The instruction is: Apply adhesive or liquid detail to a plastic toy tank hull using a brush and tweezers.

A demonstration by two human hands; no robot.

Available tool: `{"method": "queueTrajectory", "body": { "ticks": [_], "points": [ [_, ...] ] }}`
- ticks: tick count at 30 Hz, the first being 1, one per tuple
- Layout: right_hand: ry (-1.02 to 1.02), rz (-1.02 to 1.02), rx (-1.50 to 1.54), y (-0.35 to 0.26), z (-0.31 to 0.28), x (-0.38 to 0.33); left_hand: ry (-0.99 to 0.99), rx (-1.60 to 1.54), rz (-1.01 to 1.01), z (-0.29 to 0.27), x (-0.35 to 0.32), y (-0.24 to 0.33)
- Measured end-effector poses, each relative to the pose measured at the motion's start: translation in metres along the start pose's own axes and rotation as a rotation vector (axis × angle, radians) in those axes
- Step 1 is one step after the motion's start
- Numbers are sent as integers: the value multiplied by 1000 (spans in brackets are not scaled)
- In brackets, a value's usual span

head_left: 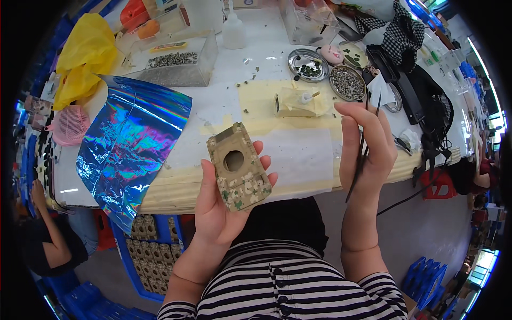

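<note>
My left hand (217,216) grips a tan and green camouflage casing (245,182), boxy with a large round hole through its upper face; it looks like a toy tank hull. The casing is tilted, held above the table's front edge with the thumb on its left side and the fingertips on its right. In my right hand (376,146) are slim dark tweezers (358,172), gripped between thumb and fingers, apart from the casing. Beyond both hands, a cream, tape-covered block (288,108) sits on the table with a small white nozzle-like piece (306,98) on top.
At the back right are a round tin of small metal parts (348,83) and a dish of dark bits (308,65). A clear bin (198,74) holds small parts. Shiny blue film (141,136) overhangs the edge at left. A blue crate (132,266) of similar casings stands below.
</note>
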State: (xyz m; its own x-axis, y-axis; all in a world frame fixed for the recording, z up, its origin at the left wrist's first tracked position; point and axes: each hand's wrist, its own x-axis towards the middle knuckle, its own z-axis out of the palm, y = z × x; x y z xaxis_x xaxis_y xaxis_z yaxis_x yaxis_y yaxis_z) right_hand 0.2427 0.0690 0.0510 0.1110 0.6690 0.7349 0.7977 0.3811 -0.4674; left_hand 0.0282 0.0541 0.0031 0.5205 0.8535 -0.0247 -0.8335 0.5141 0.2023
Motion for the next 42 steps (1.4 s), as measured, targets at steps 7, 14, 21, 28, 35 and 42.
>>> {"method": "queueTrajectory", "body": {
  "ticks": [7, 14, 21, 28, 35, 42],
  "points": [
    [-76, -13, -124, 27, 18, 16, 101, 22, -6, 8, 8, 2],
    [-110, -9, -68, 29, 30, 16, 127, 91, 0, 10, 10, 4],
    [-56, -19, -64, 25, 23, 18, 138, 121, -13, 11, 9, 1],
    [-5, 2, 335, -21, 2, -4, 211, 160, -7, 16, 8, -2],
    [-142, 138, 653, -44, 12, -27, 250, 323, 47, 28, 7, -8],
    [-162, 161, 638, -45, 14, -28, 231, 347, 54, 25, 6, -9]
  ]
}}
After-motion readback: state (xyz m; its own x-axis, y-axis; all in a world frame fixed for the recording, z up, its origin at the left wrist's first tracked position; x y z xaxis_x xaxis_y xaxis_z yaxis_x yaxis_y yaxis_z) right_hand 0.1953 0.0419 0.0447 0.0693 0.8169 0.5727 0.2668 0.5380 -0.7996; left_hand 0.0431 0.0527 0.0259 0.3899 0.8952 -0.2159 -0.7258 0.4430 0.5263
